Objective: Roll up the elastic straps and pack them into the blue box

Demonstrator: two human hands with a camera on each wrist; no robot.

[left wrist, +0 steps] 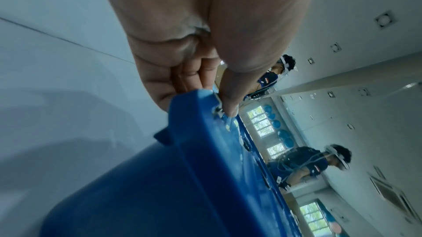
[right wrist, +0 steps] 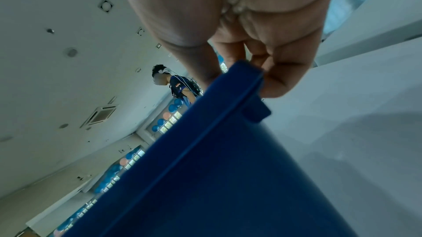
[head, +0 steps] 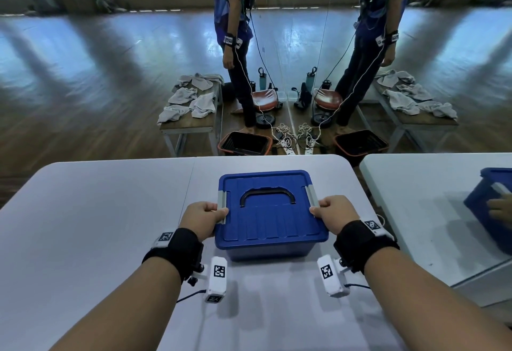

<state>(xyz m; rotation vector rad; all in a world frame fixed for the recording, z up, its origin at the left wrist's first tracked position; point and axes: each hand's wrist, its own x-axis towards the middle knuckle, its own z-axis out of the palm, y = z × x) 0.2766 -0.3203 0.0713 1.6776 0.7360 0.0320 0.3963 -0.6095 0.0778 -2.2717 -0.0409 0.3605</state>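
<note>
Head view shows our blue box point(head: 270, 235) standing lidded on the white table point(head: 97, 226), squarely between our two hands. Our left hand point(head: 203, 219) curls round the grey latch point(head: 221, 206) on the box's left rim, thumb on the lid point(head: 266, 206); our right hand point(head: 333, 212) grips the matching latch point(head: 313, 196) on the right rim, fingers hooked beneath. Bare tabletop spreads wide to the left and in front of us; the table's far edge runs just behind the box, its right edge near our right wrist.
</note>
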